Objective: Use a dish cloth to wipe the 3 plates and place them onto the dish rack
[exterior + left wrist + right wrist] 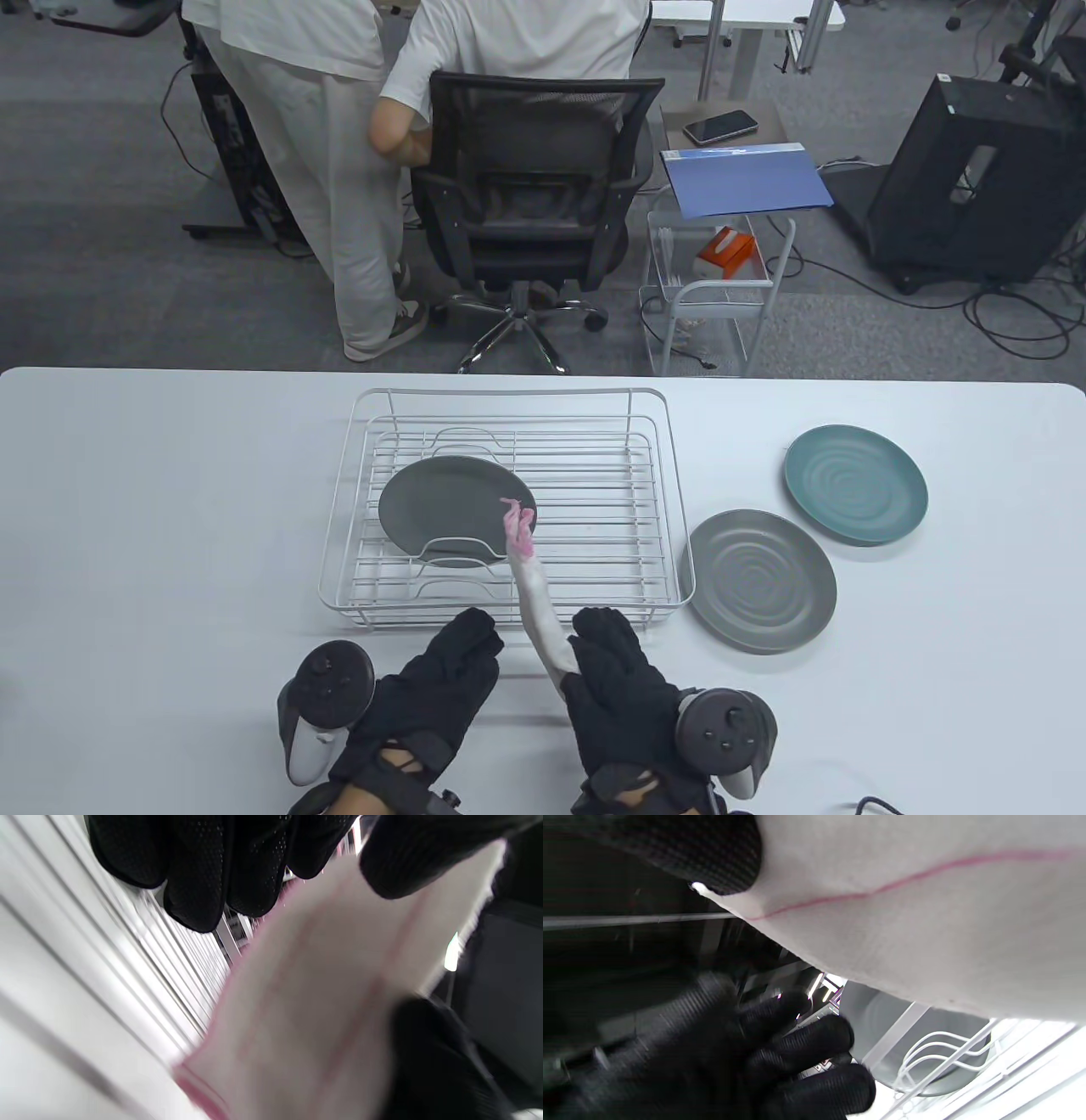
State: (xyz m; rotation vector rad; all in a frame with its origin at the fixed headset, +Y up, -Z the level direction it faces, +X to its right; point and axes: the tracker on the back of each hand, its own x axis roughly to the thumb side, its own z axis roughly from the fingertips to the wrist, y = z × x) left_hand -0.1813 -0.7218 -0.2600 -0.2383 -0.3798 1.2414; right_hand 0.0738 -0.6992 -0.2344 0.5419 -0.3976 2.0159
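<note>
While one dark grey plate (454, 509) lies inside the white wire dish rack (670, 475), set toward the far edge of the table (153, 526), a white dish cloth (536, 607) with pink trim is gripped by the right hand (615, 700) and stretched up over the rack's near rim. The left hand (424, 705) is seen just beside the cloth with fingers relaxed, grasping nothing. A grey plate (759, 580) and a teal plate (855, 484) are left toward the table's right edge.
</note>
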